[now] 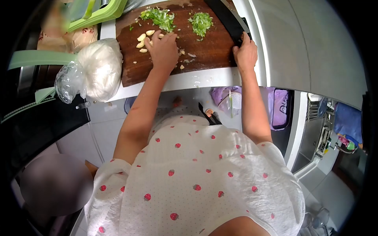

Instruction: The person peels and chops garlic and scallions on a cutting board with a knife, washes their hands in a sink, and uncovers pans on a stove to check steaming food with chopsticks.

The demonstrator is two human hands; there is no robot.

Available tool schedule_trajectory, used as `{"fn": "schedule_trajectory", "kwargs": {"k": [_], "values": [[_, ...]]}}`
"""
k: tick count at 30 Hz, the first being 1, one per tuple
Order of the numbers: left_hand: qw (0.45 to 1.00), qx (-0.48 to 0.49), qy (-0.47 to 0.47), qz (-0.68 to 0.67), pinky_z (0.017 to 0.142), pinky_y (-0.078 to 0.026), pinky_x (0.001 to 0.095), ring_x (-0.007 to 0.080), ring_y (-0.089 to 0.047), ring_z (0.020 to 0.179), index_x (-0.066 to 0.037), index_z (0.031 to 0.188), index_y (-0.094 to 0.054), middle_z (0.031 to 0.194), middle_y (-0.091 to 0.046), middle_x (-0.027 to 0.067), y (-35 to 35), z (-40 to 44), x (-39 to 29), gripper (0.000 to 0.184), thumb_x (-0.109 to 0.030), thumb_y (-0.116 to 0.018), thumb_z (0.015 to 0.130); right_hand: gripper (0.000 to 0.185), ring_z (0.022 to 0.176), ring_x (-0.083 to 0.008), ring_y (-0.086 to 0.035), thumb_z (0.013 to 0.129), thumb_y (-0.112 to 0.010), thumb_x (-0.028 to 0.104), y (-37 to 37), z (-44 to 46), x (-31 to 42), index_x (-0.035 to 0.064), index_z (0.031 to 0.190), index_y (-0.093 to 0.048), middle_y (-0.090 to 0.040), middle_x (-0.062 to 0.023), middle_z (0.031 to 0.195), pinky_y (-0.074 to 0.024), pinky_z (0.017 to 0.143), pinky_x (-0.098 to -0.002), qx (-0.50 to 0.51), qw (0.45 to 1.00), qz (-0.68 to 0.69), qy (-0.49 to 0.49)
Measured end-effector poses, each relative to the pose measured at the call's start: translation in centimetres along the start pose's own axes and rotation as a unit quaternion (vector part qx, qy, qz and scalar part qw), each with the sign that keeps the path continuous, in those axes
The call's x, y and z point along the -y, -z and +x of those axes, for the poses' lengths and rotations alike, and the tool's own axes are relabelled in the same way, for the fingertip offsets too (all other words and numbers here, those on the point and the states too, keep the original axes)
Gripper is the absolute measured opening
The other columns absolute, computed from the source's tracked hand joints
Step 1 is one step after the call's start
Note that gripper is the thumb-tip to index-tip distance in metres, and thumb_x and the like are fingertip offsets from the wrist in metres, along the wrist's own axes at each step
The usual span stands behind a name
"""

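On the brown wooden cutting board (214, 55), my left hand (164, 50) reaches over a loose group of peeled garlic cloves (141, 37). Its fingers are spread and bent down among the cloves, and some cloves are partly hidden by them. My right hand (246, 54) is closed around the near end of a black-bladed knife (226, 19), which lies slanted along the board's right edge. Two piles of chopped green onion, a left one (160, 18) and a right one (201, 24), lie farther back on the board. Small garlic bits are scattered near my left wrist.
A knotted clear plastic bag of something white (100, 69) sits left of the board. Behind it are a green plastic basket (100, 17) and a brown paper-like package (84, 39). A grey panel (291, 43) borders the right. Purple bags (279, 108) are below the counter.
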State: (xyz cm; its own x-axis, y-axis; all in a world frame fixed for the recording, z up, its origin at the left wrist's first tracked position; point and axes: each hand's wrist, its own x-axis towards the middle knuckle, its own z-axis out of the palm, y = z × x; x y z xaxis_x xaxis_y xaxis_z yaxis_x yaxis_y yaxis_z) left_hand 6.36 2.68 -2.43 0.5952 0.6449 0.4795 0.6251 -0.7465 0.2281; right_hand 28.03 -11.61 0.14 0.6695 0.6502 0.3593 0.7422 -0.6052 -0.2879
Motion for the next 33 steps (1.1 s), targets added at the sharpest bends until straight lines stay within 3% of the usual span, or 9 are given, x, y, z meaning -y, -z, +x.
{"fn": "schedule_trajectory", "kwargs": {"k": [4, 6, 8, 9, 10, 14, 16, 24, 33], "values": [[0.998, 0.005, 0.053, -0.022, 0.103, -0.024, 0.0555, 0.0304, -0.046, 0.118, -0.009, 0.110, -0.062, 0.118, -0.060, 0.0043, 2.2, -1.5, 0.0, 0.028, -0.006, -0.055, 0.083, 0.056, 0.088, -0.0372, -0.059, 0.067, -0.066, 0.011, 1.8, -0.5, 0.5, 0.0051, 0.122, -0.053, -0.062, -0.0182, 0.094, -0.0476, 0.079, -0.0430, -0.004, 1.000, 0.024, -0.007], [0.970, -0.076, 0.036, -0.227, 0.102, -0.034, 0.0439, 0.0319, -0.049, 0.116, -0.005, 0.118, -0.057, 0.121, -0.056, 0.0119, 2.7, -2.4, -0.7, 0.032, -0.004, -0.051, 0.086, 0.059, 0.088, -0.0359, -0.060, 0.068, -0.066, 0.014, 3.4, -1.1, 1.0, 0.0069, 0.125, -0.052, -0.064, -0.0169, 0.095, -0.0476, 0.081, -0.0414, 0.003, 0.999, 0.027, -0.030], [0.956, -0.061, 0.067, -0.279, 0.100, -0.037, 0.0396, 0.0322, -0.050, 0.115, -0.003, 0.122, -0.054, 0.123, -0.055, 0.0146, 3.3, -4.1, -1.8, 0.034, -0.004, -0.048, 0.089, 0.059, 0.083, -0.0378, -0.060, 0.068, -0.064, 0.010, 5.7, -2.2, 1.6, 0.0021, 0.124, -0.051, -0.063, -0.0209, 0.092, -0.0483, 0.077, -0.0423, 0.028, 0.991, 0.103, -0.076], [0.939, -0.044, 0.095, -0.328, 0.098, -0.039, 0.0353, 0.0324, -0.051, 0.114, -0.002, 0.125, -0.051, 0.124, -0.053, 0.0173, 3.4, -4.7, -2.3, 0.035, -0.005, -0.046, 0.091, 0.055, 0.066, -0.0296, -0.061, 0.073, -0.060, 0.010, 7.4, -2.8, 2.2, -0.0005, 0.125, -0.049, -0.064, -0.0151, 0.082, -0.0494, 0.066, -0.0368, 0.063, 0.983, 0.125, -0.116], [0.938, -0.042, 0.096, -0.329, 0.098, -0.039, 0.0353, 0.0324, -0.051, 0.114, -0.002, 0.125, -0.051, 0.124, -0.053, 0.0173, 3.5, -5.0, -2.6, 0.035, -0.005, -0.046, 0.091, 0.055, 0.066, -0.0296, -0.061, 0.073, -0.060, 0.010, 8.1, -4.0, 1.9, -0.0005, 0.125, -0.049, -0.064, -0.0151, 0.082, -0.0494, 0.066, -0.0368, 0.064, 0.983, 0.124, -0.117], [0.900, -0.048, 0.172, -0.398, 0.098, -0.038, 0.0323, 0.0262, -0.052, 0.115, 0.000, 0.124, -0.052, 0.124, -0.054, 0.0153, 2.8, -4.8, -2.8, 0.033, -0.012, -0.041, 0.096, 0.032, 0.053, -0.0063, -0.050, 0.086, -0.052, 0.007, 10.2, -8.8, 1.1, -0.0021, 0.117, -0.053, -0.057, -0.0026, 0.067, -0.0401, 0.046, -0.0216, 0.183, 0.787, 0.518, -0.280], [0.881, -0.062, 0.203, -0.422, 0.098, -0.038, 0.0314, 0.0242, -0.051, 0.115, 0.000, 0.124, -0.053, 0.124, -0.055, 0.0143, 2.6, -3.9, -2.8, 0.033, -0.015, -0.040, 0.097, 0.020, 0.050, -0.0065, -0.049, 0.092, -0.053, 0.013, 10.3, -11.2, 0.1, -0.0002, 0.107, -0.054, -0.056, -0.0023, 0.067, -0.0402, 0.043, -0.0206, 0.221, 0.739, 0.555, -0.311], [0.782, -0.079, 0.266, -0.558, 0.101, -0.036, 0.0320, 0.0211, -0.051, 0.115, 0.004, 0.125, -0.050, 0.123, -0.056, 0.0142, 1.3, -2.6, -2.9, 0.044, -0.029, -0.035, 0.100, 0.022, 0.050, -0.0046, -0.047, 0.094, -0.056, 0.019, 9.3, -16.9, -0.8, 0.0032, 0.108, -0.053, -0.053, 0.0002, 0.067, -0.0397, 0.043, -0.0193, 0.290, 0.718, 0.547, -0.317], [0.765, -0.095, 0.259, -0.582, 0.101, -0.035, 0.0333, 0.0217, -0.050, 0.115, 0.005, 0.125, -0.050, 0.123, -0.056, 0.0145, 0.4, -2.2, -2.9, 0.051, -0.036, -0.032, 0.100, 0.021, 0.051, -0.0043, -0.044, 0.094, -0.054, 0.019, 7.6, -16.7, 2.5, 0.0057, 0.110, -0.052, -0.049, 0.0017, 0.067, -0.0374, 0.044, -0.0194, 0.308, 0.739, 0.516, -0.304]]}}
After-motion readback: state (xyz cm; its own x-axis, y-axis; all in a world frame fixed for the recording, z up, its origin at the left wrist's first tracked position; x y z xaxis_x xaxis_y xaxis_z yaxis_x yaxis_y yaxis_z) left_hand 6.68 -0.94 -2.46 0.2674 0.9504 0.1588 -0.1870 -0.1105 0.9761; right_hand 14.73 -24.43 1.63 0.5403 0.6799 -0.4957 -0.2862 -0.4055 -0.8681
